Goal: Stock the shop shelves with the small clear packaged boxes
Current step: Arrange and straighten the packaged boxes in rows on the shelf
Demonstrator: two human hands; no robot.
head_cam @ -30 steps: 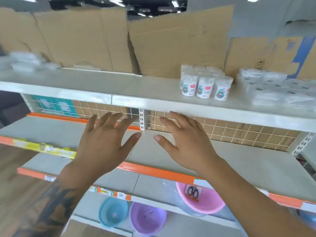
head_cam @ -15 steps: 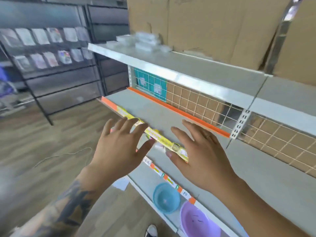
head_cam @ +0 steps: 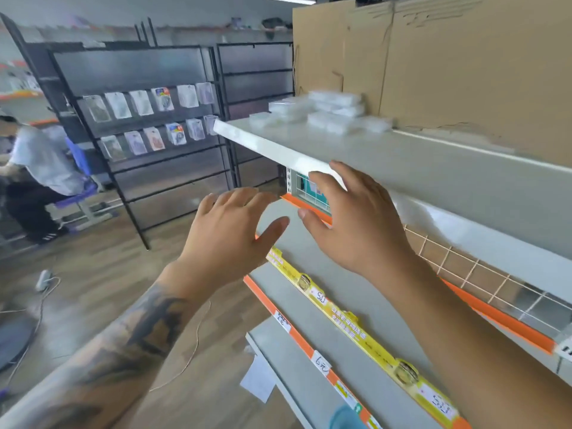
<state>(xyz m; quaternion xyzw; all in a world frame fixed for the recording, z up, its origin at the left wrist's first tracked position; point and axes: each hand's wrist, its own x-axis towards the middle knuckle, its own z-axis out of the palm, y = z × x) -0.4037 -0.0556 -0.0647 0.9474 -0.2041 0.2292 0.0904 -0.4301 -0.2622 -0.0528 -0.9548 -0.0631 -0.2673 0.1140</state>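
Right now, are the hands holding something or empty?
Empty: the left hand and right hand have spread fingers, and the clear boxes lie on the top shelf.

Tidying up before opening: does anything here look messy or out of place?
Yes. The clear boxes sit in an uneven heap on the top shelf, and a loose paper lies on the floor.

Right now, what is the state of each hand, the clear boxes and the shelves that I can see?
left hand: open, fingers spread, holds nothing
right hand: open, fingers spread, holds nothing
clear boxes: loosely piled at the far end of the top shelf, blurred, count unclear
top shelf: bare in its near part
middle shelf: nothing on the part in view
yellow price strip: fixed along the middle shelf's front edge
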